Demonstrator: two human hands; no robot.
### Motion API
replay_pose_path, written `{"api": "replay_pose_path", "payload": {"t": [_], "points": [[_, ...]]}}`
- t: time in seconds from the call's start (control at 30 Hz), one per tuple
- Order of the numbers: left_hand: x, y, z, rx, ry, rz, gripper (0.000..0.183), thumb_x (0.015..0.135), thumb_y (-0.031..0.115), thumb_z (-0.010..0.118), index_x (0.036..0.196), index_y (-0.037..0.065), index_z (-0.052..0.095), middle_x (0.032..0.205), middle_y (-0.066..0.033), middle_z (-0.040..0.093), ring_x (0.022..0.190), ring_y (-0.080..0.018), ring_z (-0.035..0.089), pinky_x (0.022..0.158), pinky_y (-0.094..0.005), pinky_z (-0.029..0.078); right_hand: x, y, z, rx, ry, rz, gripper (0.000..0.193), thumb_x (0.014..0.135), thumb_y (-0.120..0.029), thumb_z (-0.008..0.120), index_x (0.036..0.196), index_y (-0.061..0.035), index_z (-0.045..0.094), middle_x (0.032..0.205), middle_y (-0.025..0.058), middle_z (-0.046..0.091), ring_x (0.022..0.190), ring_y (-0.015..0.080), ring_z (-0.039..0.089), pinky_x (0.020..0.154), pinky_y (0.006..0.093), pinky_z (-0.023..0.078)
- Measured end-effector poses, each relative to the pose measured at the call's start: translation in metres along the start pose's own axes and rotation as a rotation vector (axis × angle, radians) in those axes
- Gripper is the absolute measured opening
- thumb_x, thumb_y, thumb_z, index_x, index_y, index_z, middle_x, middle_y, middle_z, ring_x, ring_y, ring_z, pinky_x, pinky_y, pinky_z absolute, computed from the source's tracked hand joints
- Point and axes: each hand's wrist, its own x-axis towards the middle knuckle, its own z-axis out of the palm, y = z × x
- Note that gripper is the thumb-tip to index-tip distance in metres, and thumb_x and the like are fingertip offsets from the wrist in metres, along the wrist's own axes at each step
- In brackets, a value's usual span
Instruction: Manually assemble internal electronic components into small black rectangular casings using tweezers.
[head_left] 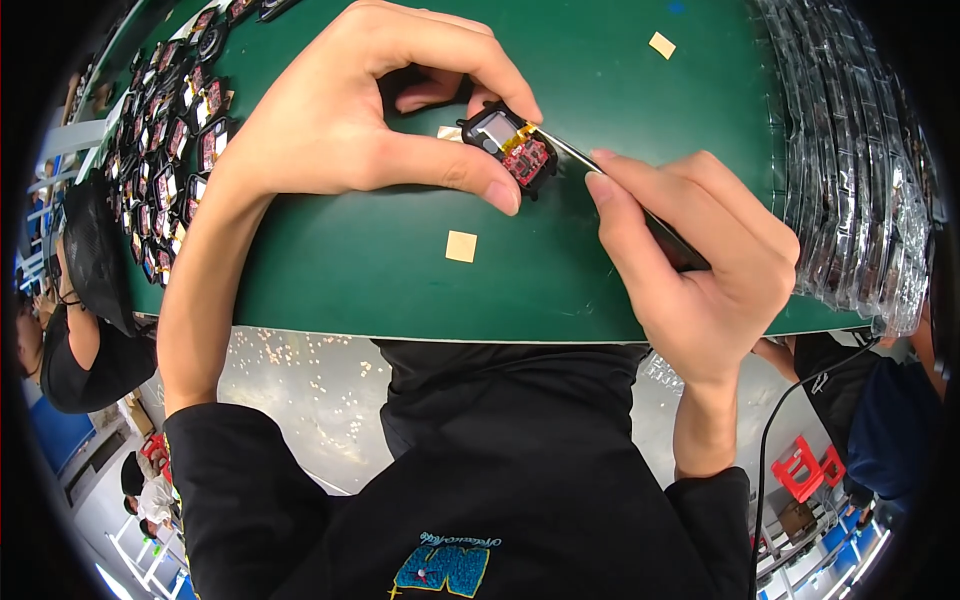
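Between the thumb and fingers of my left hand is a small black electronic device casing, held above the green table. Its exposed inside shows a grey square part, a red circuit board and a strip of yellow tape. My right hand is closed around dark tweezers. Their bright tip touches or nearly touches the casing's upper edge by the yellow tape; exactly which I cannot tell. A cream paper square lies on the table below the casing, and another pale piece is partly hidden behind my left hand.
Many similar open casings crowd the table's left side. Stacked clear plastic trays stand along the right. One more cream square lies at the far right of the green table. People sit at both sides; a red stool stands at lower right.
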Motion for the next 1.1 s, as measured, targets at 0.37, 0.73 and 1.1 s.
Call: {"api": "replay_pose_path", "payload": {"t": [0.37,0.73,1.1], "points": [[-0.0008,-0.0039,-0.003,-0.028,-0.027,0.016,0.059,0.059,0.024,0.105,0.112,0.006,0.086,0.092,-0.0009,0.076,0.071,-0.0099,0.051,0.062,-0.0271,0.036,0.0032,-0.0059,-0.0071,0.146,-0.104,0.236,0.014,0.091,0.006,0.083,0.104,0.0033,0.086,0.073,0.001,0.067,0.061,0.0026,0.052,0.055,0.0221,0.032],[-0.0007,-0.0007,-0.0007,0.043,-0.021,0.023,0.061,0.057,0.026,0.105,0.113,0.008,0.087,0.088,-0.0006,0.073,0.07,-0.0118,0.049,0.063,-0.0296,0.035,0.0025,-0.0053,-0.0046,0.122,-0.116,0.221,0.015,0.089,0.007,0.084,0.102,0.0025,0.086,0.072,0.0008,0.066,0.061,0.004,0.054,0.056,0.0219,0.035],[0.0007,0.0003,-0.004,0.081,-0.047,0.033,0.059,0.06,0.029,0.105,0.112,0.008,0.086,0.09,0.0001,0.073,0.071,-0.0111,0.05,0.062,-0.0285,0.035,0.0028,-0.0048,-0.0062,0.207,-0.144,0.297,0.013,0.092,0.007,0.082,0.104,0.0046,0.085,0.074,-0.0006,0.064,0.063,0.0014,0.052,0.056,0.02,0.033]]}}
